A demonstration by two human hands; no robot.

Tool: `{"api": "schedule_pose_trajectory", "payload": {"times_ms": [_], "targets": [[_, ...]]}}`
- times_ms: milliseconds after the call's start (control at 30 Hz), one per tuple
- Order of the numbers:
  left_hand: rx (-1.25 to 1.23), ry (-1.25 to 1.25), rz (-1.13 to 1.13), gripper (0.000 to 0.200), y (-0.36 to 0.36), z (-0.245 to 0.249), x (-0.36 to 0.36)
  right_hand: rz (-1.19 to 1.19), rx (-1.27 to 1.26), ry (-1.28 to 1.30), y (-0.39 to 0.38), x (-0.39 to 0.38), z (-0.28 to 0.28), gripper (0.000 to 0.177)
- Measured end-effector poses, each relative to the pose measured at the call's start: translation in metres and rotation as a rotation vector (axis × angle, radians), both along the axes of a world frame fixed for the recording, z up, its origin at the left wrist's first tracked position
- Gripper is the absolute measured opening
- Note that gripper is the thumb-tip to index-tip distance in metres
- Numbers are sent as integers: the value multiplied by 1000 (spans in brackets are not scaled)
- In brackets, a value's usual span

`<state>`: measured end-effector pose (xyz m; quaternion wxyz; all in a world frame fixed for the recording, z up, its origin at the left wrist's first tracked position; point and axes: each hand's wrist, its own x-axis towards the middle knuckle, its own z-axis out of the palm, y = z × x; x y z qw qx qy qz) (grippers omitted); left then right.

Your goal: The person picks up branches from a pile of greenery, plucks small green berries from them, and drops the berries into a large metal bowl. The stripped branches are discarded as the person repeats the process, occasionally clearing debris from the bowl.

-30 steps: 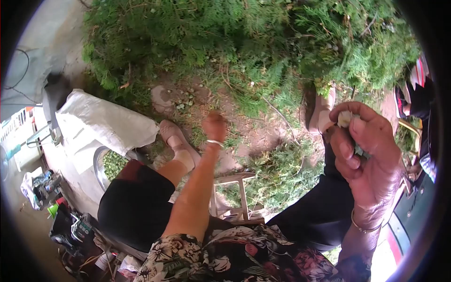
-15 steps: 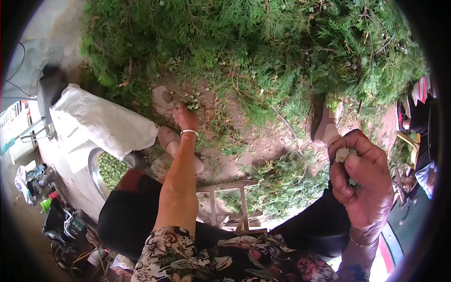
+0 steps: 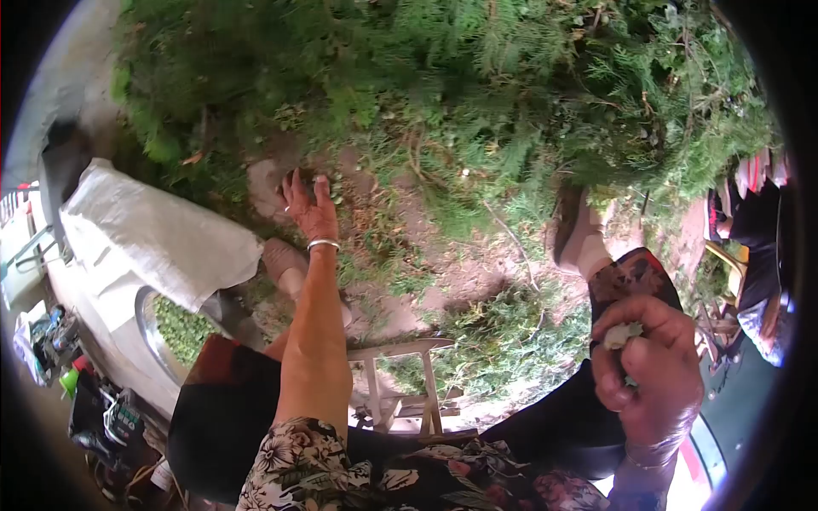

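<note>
Right hand [image 3: 654,379] pinching now, thumb against forefinger, and there's the small pale piece [image 3: 623,335] caught right at the fingertips, poking out of the grip's upper end; lower down, something greenish [image 3: 630,382] peeks out between curled fingers, too small to make out. Across to the left hand [image 3: 313,218]: nothing seen in this grip, fingers spread, palm down over the ground beside a flat stone [image 3: 262,189]; whether they touch, I can't tell. Beyond it, heaped green branches [image 3: 409,81] fill the far side, and near the left knee sits a metal basin [image 3: 145,322] of green bits [image 3: 181,330], a white sack [image 3: 158,230] just beside it.
</note>
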<state>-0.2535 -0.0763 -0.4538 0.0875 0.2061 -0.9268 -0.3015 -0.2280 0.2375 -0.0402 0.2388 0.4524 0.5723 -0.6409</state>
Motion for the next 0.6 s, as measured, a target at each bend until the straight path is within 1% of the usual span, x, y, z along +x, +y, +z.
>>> {"api": "schedule_pose_trajectory", "payload": {"times_ms": [33,67,100,133,167,200,233,267,300,333,367,400,433,467,500,567,600], "targets": [[-3,66,-21,57,13,-3,1,-12,30,-5,1,-1,-2,27],[78,77,55,57,29,-6,4,50,-63,-57,5,-2,-4,27],[43,131,-37,59,39,-7,6,100,-144,-115,11,-2,-3,27],[20,192,-128,62,44,-10,6,195,-121,-160,12,-6,-3,25],[-32,122,-178,60,51,-8,5,284,-99,-208,10,-9,-4,23],[-96,58,-232,57,53,-2,3,238,-174,-182,11,-8,-6,22],[-238,74,-305,51,57,12,2,194,-253,-150,12,-4,-11,22],[-386,102,-373,46,60,19,0,223,-252,-67,13,4,-17,24],[456,129,-171,39,56,8,-2,260,-253,18,14,10,-23,26],[1282,109,68,33,49,-3,-5,316,-230,52,15,12,-25,26],[555,-57,-185,27,37,1,-12,293,-193,54,16,14,-27,26],[-198,-182,-404,21,22,6,-18,357,-163,89,17,17,-28,25],[-315,-93,-504,20,8,0,-21,426,-137,126,17,18,-27,25],[-441,4,-594,21,-8,-4,-27,344,-209,117,17,18,-24,26],[-439,27,-601,21,-25,-13,-33,335,-197,136,17,17,-21,26],[758,-99,139,23,-49,-31,-40,417,-164,292,19,19,-19,27],[1020,-93,383,28,-59,-31,-38,392,-128,389,16,24,-21,27]]}}
